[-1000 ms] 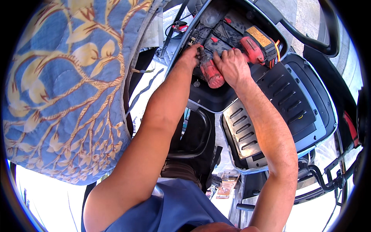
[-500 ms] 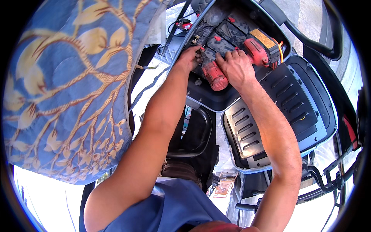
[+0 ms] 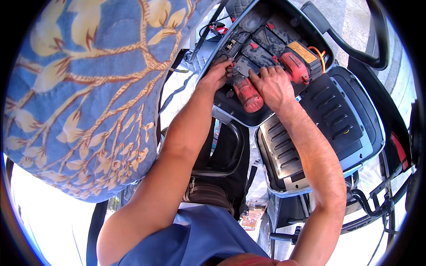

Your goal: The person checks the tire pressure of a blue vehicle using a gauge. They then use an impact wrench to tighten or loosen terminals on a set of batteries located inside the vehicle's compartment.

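A red and black cordless driver [image 3: 248,95] lies low inside an open black compartment, its round motor end toward me. Wrapped over its handle is my right hand [image 3: 274,86], closed, hiding the trigger. The driver's battery end [image 3: 301,63], with a yellow-orange top, shows beyond the knuckles. At the driver's nose my left hand [image 3: 216,74] is closed, fingertips pinched by the compartment's left wall. What those fingers hold is too small and dark to make out. Beneath and beyond the driver sit several dusty grey batteries [image 3: 268,42] with red caps.
An opened seat [image 3: 326,119] with slotted metal plates stands at the right. Black grab bars curve by the compartment's far right and near side [image 3: 226,166]. A blue leaf-patterned quilted cover [image 3: 93,102] bulges at the left. A red-black cable clip [image 3: 218,29] lies beyond the left wall.
The view has shifted slightly. Both hands stay at the driver, which sits at nearly the same place and angle.
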Demonstrator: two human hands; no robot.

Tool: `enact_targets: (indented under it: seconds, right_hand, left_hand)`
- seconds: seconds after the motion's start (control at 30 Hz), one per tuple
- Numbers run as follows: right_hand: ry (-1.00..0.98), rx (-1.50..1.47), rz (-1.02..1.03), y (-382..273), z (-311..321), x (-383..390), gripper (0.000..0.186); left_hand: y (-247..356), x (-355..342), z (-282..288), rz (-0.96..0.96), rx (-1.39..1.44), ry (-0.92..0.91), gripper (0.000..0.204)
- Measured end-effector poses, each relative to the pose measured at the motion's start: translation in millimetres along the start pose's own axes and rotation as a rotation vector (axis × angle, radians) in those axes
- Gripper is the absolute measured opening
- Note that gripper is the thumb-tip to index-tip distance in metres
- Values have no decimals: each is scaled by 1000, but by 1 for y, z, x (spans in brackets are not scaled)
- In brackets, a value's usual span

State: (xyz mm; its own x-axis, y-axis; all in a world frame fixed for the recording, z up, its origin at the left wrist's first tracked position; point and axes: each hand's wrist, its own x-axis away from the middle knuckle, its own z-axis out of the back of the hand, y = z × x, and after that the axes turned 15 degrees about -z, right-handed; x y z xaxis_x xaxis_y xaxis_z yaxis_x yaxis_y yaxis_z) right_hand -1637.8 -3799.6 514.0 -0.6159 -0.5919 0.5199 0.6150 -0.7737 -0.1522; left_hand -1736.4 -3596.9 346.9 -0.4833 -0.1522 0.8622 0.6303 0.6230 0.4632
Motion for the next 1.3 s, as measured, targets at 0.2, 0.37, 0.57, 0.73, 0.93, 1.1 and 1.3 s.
enact_targets:
  seconds: [0.2,0.37,0.57,0.73,0.93,1.1,1.3]
  right_hand:
    - [-29,15,-1,0,-1,-2,41]
    - [65,1,23,1,-7,-4,28]
    - [32,27,7,-6,-6,-4,29]
    - [53,43,-18,-12,-6,-5,18]
    - [12,79,-30,-20,-6,-10,13]
    - [101,245,60,-32,-18,4,14]
    - [28,198,34,-33,-10,2,17]
  left_hand:
    - [-10,-7,2,-91,-88,9,17]
    - [-17,-10,-1,-136,-69,40,17]
    - [-17,-9,-7,-274,-277,114,22]
    - [-18,1,-18,-500,-536,152,20]
    - [-27,-4,-12,-559,-767,195,25]
    - [-17,12,-26,-603,-996,239,24]
    - [-50,-5,5,-462,-543,195,21]
